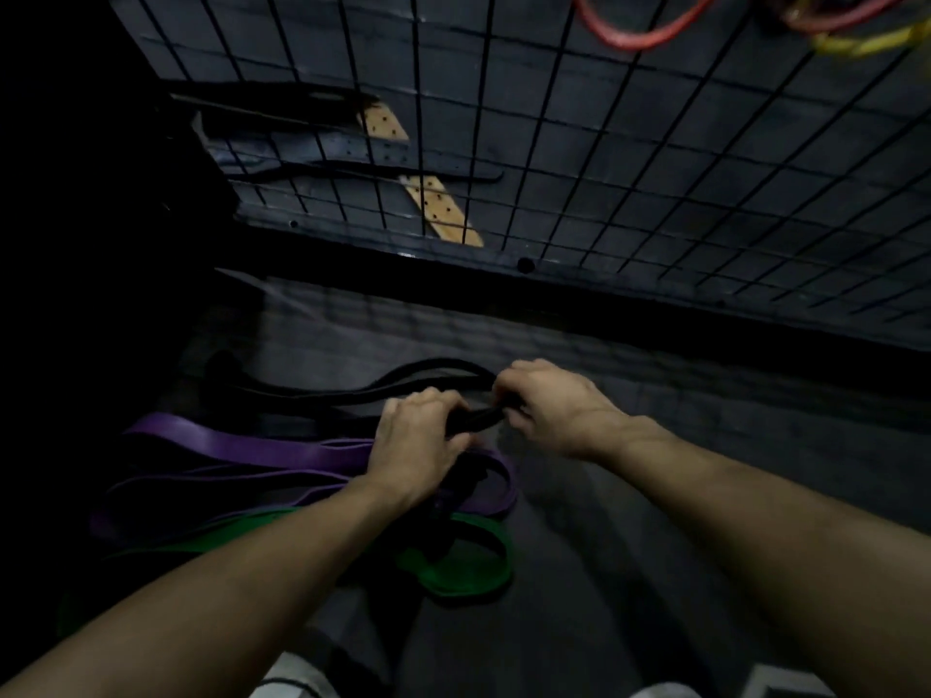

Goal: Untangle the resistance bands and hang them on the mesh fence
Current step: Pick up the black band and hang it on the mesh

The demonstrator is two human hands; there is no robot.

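Both hands are working low over a dark floor, at a pile of flat loop resistance bands. The left hand and the right hand are each closing their grip on the same short stretch of the black band, which is running between them and trailing away to the left in long loops. The left hand's fingers are curling over it; the right hand is pinching it from the other side.

Beneath the left wrist the purple band is lying in overlapping folds, and the green band is sitting under that, nearest the person. All three appear crossed over one another near the hands, so the untangling looks to be at an early stage.

The mesh fence is standing just beyond the pile. Up at its top right, a red band and a yellow band are already hanging. Judging from that, part of the hanging is done, while black, purple and green are still waiting on the floor.
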